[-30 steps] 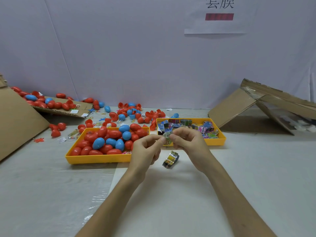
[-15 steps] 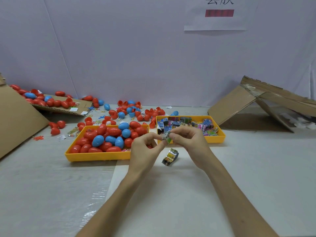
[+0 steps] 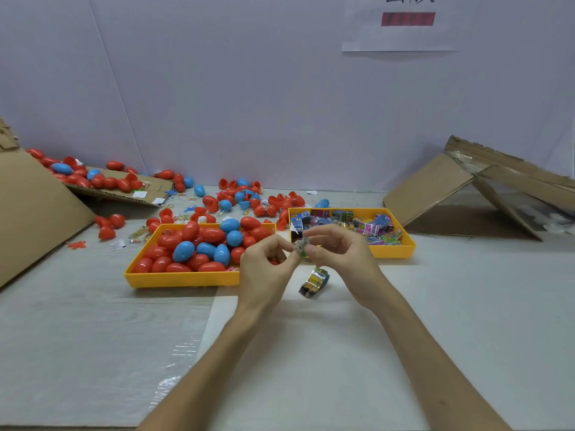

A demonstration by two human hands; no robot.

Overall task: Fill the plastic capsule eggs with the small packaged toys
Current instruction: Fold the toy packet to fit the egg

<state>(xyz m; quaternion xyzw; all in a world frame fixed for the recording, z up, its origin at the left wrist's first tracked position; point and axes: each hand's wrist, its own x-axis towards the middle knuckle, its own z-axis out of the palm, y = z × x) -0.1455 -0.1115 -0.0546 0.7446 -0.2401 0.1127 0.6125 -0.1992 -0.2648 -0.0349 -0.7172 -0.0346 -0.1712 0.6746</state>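
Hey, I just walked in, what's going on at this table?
A person is working with bare hands. The left hand and right hand together pinch one small toy packet above the table. A second packet lies on the table just beneath them. Behind, the left tray holds red and blue eggs, and the right tray holds more packets. No egg is in their grip yet.

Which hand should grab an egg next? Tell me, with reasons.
Left. The left hand is right by the egg tray; the right hand is farther, by the packet tray. Both pinch the toy packet.
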